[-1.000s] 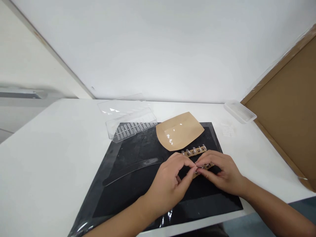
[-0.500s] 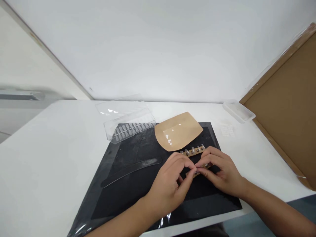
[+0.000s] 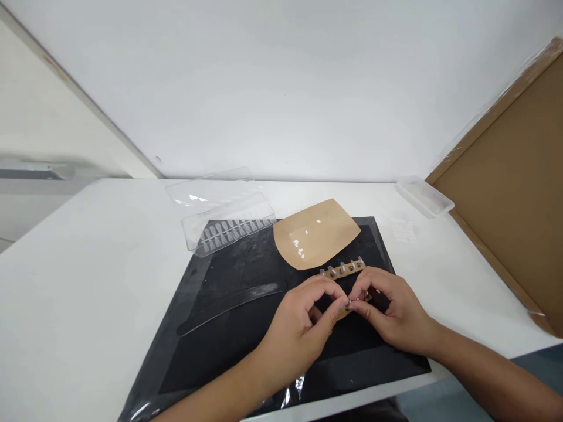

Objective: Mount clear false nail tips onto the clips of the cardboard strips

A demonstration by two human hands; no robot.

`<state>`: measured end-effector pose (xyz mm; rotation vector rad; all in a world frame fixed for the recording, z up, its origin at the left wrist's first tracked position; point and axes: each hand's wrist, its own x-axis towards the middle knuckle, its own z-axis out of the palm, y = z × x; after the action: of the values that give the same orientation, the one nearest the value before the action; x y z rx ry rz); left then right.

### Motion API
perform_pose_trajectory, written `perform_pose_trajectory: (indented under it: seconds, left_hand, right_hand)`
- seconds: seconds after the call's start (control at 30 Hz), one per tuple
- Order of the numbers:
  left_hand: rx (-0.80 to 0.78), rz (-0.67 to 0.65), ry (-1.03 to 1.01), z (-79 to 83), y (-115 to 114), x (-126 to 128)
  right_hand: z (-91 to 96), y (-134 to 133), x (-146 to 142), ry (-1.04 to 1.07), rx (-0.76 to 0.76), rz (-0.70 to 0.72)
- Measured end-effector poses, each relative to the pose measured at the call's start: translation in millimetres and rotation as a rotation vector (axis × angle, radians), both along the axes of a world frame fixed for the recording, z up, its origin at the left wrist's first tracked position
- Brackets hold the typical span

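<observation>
Both hands meet over a narrow tan strip [image 3: 343,270] set with small metal studs and short clear nail tips. The left hand's [image 3: 294,328] fingers [image 3: 333,300] and the right hand's [image 3: 396,313] fingers [image 3: 363,303] are curled in and pinched together at its near end, grasping it around a tiny shiny bead [image 3: 348,303]. The fingers hide that end, so the exact hold cannot be seen.

The strip looks light and fairly stiff, but the tips and studs seem small, slick and easy to knock loose. Its bare long edges look like the safest place to hold it. About four studs and four or five tips show beyond the fingers; any others are hidden.

Just beyond the fingers lies one curved tan card [image 3: 314,234]. Farther to the left are one clear tray of false nail tips [image 3: 229,225], too many to count exactly, and one clear lid [image 3: 206,190] behind it. Left of the fingers, one long clear curved strip [image 3: 233,308] lies on the black mat [image 3: 211,351]. Well to the right, on the white counter [image 3: 88,252], are one small clear tray [image 3: 424,196] and one small pale sheet [image 3: 403,230].
</observation>
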<state>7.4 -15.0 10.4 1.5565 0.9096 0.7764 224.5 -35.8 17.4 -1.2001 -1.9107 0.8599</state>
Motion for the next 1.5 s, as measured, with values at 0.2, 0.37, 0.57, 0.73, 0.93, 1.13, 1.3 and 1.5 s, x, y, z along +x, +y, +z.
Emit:
perform_pose_trajectory:
  seconds: [0.2,0.37,0.57,0.73,0.93,1.13,1.3,1.5]
  left_hand:
    - [-0.011,-0.001,0.012,-1.4,0.1,1.2]
    - [-0.009,0.026,0.018,0.6,-1.3,3.7]
    - [0.0,0.058,-0.011,2.3,-2.2,6.9]
    - [0.052,0.085,-0.003,0.3,-1.3,5.8]
    - [0.048,0.111,-0.035,-2.1,-0.4,5.7]
    - [0.207,0.115,-0.051,0.9,-1.8,8.2]
    - [0.394,0.136,-0.041,-1.4,-1.9,8.6]
    - [0.434,0.158,-0.047,0.3,-1.8,9.0]
  right_hand:
    - [1.7,-0.4,0.5,0.011,-0.055,-0.019]
    - [3.1,-0.2,0.7,0.031,-0.077,-0.028]
    - [3.4,0.0,-0.4,0.027,-0.094,-0.033]
    - [0.9,-0.2,-1.3,0.019,-0.117,-0.05]
    - [-2.6,-3.1,-4.9,0.087,-0.174,-0.095]
    - [1.9,-5.2,-6.3,0.033,-0.039,-0.104]
    - [-0.9,-8.1,-6.5,-0.034,0.104,-0.131]
    - [-0.8,-8.0,-7.1,-0.016,0.109,-0.135]
